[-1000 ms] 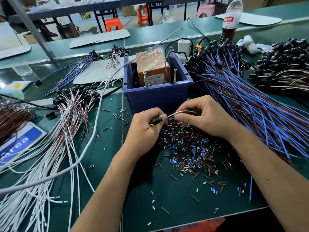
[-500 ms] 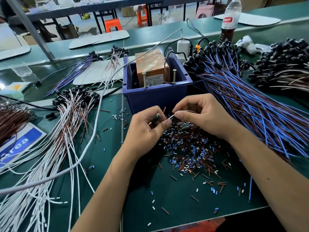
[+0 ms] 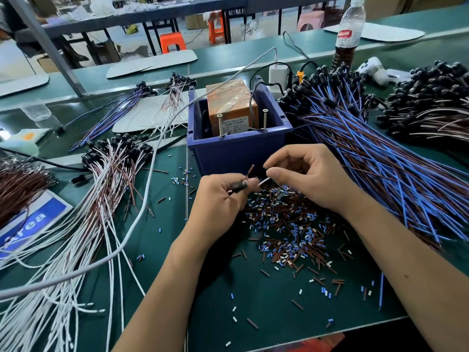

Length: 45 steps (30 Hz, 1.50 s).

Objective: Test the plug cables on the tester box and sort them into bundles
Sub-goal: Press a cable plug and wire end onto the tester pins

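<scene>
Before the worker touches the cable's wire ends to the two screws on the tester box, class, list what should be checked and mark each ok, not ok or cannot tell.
1. Left hand has a grip on the plug end of the cable: ok.
2. Right hand pinches the white wire end: ok.
3. Brown wire end is held: not ok, it sticks up free between the hands.
4. Both screws on the tester box are uncovered: ok.
5. Wire tips are stripped bare: cannot tell.
6. Tester box is powered: cannot tell.
</scene>
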Each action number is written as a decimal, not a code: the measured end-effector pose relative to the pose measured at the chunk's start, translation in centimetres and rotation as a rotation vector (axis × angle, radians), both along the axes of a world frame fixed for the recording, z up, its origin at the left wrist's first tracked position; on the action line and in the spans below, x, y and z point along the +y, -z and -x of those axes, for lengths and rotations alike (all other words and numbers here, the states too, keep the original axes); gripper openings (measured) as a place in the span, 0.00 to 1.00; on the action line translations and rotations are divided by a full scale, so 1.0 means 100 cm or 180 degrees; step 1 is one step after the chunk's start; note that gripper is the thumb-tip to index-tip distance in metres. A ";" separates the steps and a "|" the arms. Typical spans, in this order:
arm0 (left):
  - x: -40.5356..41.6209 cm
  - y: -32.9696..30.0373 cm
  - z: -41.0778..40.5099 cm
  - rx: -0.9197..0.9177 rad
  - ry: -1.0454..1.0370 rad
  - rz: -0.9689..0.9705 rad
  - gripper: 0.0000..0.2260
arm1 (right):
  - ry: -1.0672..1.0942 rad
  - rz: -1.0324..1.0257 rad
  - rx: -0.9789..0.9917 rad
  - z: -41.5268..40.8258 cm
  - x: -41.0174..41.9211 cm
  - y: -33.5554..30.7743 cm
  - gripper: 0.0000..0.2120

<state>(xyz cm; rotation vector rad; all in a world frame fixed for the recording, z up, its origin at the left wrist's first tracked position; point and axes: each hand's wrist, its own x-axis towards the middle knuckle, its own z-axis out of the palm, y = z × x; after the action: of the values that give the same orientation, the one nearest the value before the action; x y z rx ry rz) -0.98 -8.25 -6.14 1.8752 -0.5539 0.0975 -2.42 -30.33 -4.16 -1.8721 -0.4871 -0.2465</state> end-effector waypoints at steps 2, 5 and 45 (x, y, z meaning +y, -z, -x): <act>-0.001 0.002 0.000 -0.0232 0.0052 -0.0323 0.10 | -0.0057 -0.0030 -0.0088 0.001 0.004 0.000 0.08; -0.001 0.003 -0.001 -0.0334 0.0199 -0.0451 0.07 | -0.0097 -0.0062 -0.0133 0.001 0.007 -0.001 0.08; 0.007 -0.016 0.003 -0.0266 -0.0565 0.0630 0.10 | -0.1044 -0.1147 0.1106 0.002 -0.049 -0.015 0.09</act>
<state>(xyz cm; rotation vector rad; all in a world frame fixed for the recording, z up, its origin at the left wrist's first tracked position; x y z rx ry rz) -1.28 -7.59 -4.53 1.7289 -0.4173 0.3374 -2.63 -35.20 -2.61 -1.4188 -0.4653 0.1981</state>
